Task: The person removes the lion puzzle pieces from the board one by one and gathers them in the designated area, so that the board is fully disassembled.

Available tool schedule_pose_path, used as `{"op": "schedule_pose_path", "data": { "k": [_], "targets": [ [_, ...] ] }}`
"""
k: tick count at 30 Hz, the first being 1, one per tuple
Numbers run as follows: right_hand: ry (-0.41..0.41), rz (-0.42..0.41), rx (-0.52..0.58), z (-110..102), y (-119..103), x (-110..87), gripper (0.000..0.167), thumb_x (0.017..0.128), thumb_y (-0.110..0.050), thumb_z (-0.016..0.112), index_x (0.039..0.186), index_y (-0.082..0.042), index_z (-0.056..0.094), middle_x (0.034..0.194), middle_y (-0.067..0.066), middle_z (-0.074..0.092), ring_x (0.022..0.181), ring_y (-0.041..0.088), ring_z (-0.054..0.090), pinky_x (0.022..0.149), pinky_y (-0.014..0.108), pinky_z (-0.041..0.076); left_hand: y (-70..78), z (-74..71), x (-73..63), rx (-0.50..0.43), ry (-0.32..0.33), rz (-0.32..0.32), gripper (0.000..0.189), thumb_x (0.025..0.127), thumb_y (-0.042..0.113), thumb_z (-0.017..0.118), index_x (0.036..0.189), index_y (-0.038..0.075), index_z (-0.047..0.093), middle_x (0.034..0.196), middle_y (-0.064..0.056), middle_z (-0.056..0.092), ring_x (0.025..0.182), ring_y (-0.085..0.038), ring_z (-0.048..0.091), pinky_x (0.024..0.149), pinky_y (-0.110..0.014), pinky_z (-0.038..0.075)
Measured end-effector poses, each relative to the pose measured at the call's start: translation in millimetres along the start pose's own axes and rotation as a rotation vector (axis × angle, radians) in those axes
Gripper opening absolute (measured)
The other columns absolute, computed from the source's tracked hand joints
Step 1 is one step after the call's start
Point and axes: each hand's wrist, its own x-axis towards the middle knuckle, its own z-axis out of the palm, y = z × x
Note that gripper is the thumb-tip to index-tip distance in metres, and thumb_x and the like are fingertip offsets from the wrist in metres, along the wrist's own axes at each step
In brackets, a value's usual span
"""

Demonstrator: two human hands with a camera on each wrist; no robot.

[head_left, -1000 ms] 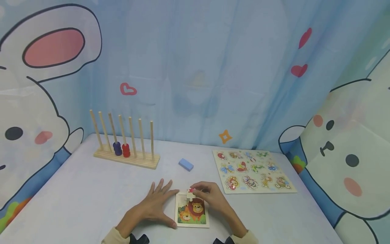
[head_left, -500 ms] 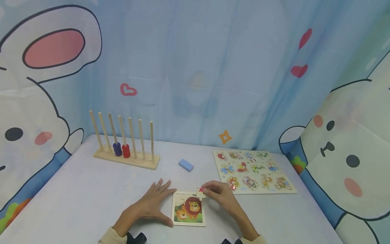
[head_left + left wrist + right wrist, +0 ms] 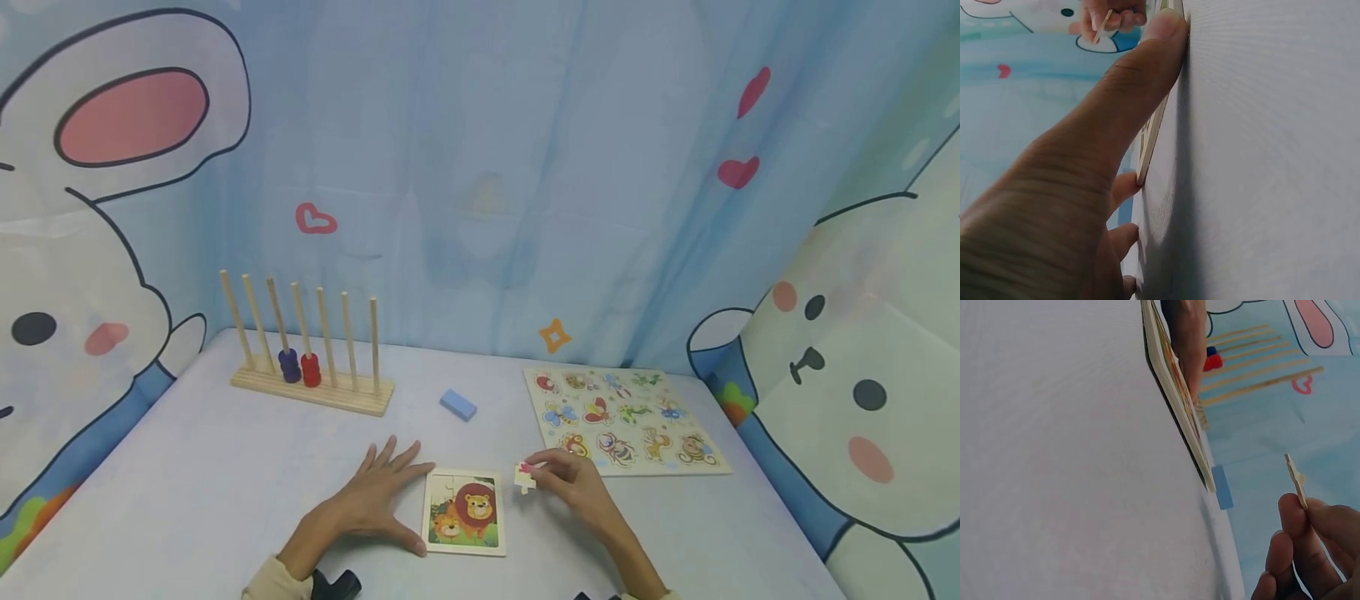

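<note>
A small square jigsaw puzzle [image 3: 474,510] with a lion picture lies on the table in a pale wooden frame. My left hand [image 3: 367,502] is spread beside it, thumb and index finger touching the left edge. In the left wrist view, the thumb [image 3: 1163,28] lies along the frame's side. To the right of the puzzle, my right hand [image 3: 579,485] pinches a jigsaw piece [image 3: 523,478], cream with a pinkish-red mark. The right wrist view has this piece [image 3: 1296,478] edge-on between thumb and fingertip, raised above the tabletop.
Behind the puzzle lies a blue block [image 3: 457,405]. At back left stands a wooden peg rack [image 3: 322,390] with purple beads [image 3: 289,366] and red beads [image 3: 311,370]. A board with insect and animal pictures [image 3: 626,423] lies at right, just behind my right hand. A printed curtain [image 3: 480,167] hangs behind.
My right hand has carried the jigsaw piece rightward, from over the puzzle's top edge to beside the frame. The puzzle and my left hand shifted slightly left, then stayed put.
</note>
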Motion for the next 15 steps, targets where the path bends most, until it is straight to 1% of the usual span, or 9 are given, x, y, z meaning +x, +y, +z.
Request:
{"op": "schedule_pose_path", "data": {
  "k": [2, 4, 7, 9, 15],
  "targets": [
    [0.005, 0.011, -0.011, -3.3, 2.4, -1.0, 0.022, 0.092, -0.015, 0.064, 0.109, -0.001, 0.067, 0.083, 0.007, 0.071, 0.073, 0.013, 0.063, 0.067, 0.027, 0.053, 0.1, 0.2, 0.3, 0.002, -0.001, 0.001, 0.107, 0.056, 0.068, 0.08, 0.144, 0.021, 0.044, 0.158, -0.012, 0.023, 0.145, -0.044, 0.002, 0.114, -0.063, -0.003],
    [0.001, 0.015, -0.028, -5.9, 4.4, -1.4, 0.022, 0.093, -0.015, 0.064, 0.109, -0.001, 0.067, 0.08, 0.009, 0.07, 0.067, 0.012, 0.061, 0.06, 0.027, 0.052, 0.3, 0.3, 0.5, 0.007, -0.001, 0.0, 0.107, 0.056, 0.069, 0.079, 0.144, 0.021, 0.044, 0.158, -0.011, 0.023, 0.145, -0.044, 0.003, 0.114, -0.063, -0.003],
    [-0.013, 0.025, -0.058, -8.8, 6.3, -1.4, 0.022, 0.093, -0.016, 0.063, 0.109, -0.002, 0.067, 0.076, 0.013, 0.069, 0.056, 0.012, 0.052, 0.049, 0.026, 0.046, 0.7, 0.4, 0.4, 0.013, 0.0, -0.001, 0.107, 0.056, 0.069, 0.079, 0.144, 0.021, 0.044, 0.158, -0.011, 0.023, 0.145, -0.044, 0.003, 0.114, -0.063, -0.002],
    [-0.023, 0.04, -0.076, -9.8, 6.7, -1.0, 0.022, 0.093, -0.018, 0.063, 0.108, -0.003, 0.067, 0.073, 0.014, 0.069, 0.051, 0.011, 0.048, 0.044, 0.025, 0.043, 1.0, 0.3, 0.3, 0.015, 0.001, -0.002, 0.107, 0.055, 0.069, 0.079, 0.144, 0.02, 0.044, 0.158, -0.011, 0.023, 0.145, -0.044, 0.003, 0.114, -0.063, -0.002],
    [-0.039, 0.087, -0.164, -9.1, 10.3, -0.7, 0.017, 0.093, -0.022, 0.064, 0.104, -0.01, 0.069, 0.069, 0.005, 0.068, 0.05, 0.008, 0.048, 0.045, 0.022, 0.043, 0.9, 0.0, 0.0, 0.018, 0.003, 0.001, 0.107, 0.055, 0.069, 0.08, 0.144, 0.02, 0.045, 0.158, -0.012, 0.024, 0.145, -0.044, 0.004, 0.114, -0.063, -0.001]
  ]
}}
